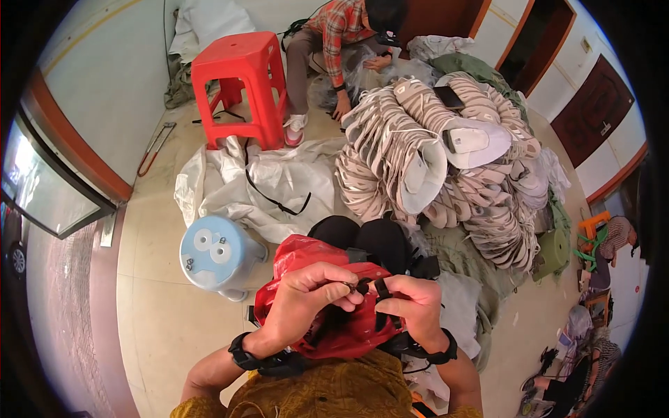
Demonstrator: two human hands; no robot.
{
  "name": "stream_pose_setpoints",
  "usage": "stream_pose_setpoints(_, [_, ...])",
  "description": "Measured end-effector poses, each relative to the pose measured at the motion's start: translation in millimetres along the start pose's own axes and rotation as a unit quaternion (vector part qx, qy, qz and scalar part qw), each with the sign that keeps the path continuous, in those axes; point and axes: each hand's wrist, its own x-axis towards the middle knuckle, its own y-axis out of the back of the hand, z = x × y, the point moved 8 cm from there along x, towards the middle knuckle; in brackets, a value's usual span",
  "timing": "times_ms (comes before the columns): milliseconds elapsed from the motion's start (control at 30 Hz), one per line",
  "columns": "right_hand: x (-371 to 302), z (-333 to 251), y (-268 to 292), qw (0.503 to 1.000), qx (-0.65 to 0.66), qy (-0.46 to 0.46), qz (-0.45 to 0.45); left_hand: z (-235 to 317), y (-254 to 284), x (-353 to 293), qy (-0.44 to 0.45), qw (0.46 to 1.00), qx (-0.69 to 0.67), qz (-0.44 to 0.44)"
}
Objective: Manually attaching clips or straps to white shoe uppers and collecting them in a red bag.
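My left hand (306,296) and my right hand (416,306) are close together above my lap, fingers pinched. Between the left fingertips is a small dark piece (360,285), too small to make out. A black strap (381,304) runs through the fingers of my right hand. Below both hands, a red plastic bag (289,255) lies open across my lap, with dark things inside it that I cannot make out. Each wrist wears a black band.
A low blue stool (207,268) with small metal bits on its seat stands at left. Behind it are a white sack (279,182) with a black cord and a red stool (240,63). Stacked beige shoe pieces (390,150) pile up at right; a person (341,35) crouches beyond.
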Motion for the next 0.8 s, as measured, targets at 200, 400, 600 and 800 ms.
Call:
stream_pose_setpoints(200, [11, -9, -4, 0.993, -0.081, 0.022, -0.088, -2, -2, 0, 0.047, 0.998, -0.003, -0.040])
stream_pose_setpoints(400, [8, -5, -15, 0.989, -0.098, -0.005, -0.111, -3, -3, -1, 0.082, 0.994, -0.009, -0.066])
stream_pose_setpoints(600, [-1, 11, -12, 0.989, -0.035, -0.068, -0.125, -6, -5, -1, 0.116, 0.991, 0.024, -0.066])
stream_pose_setpoints(800, [-3, 23, -18, 0.967, 0.047, -0.165, -0.189, -10, -3, 2, 0.150, 0.986, 0.041, -0.057])
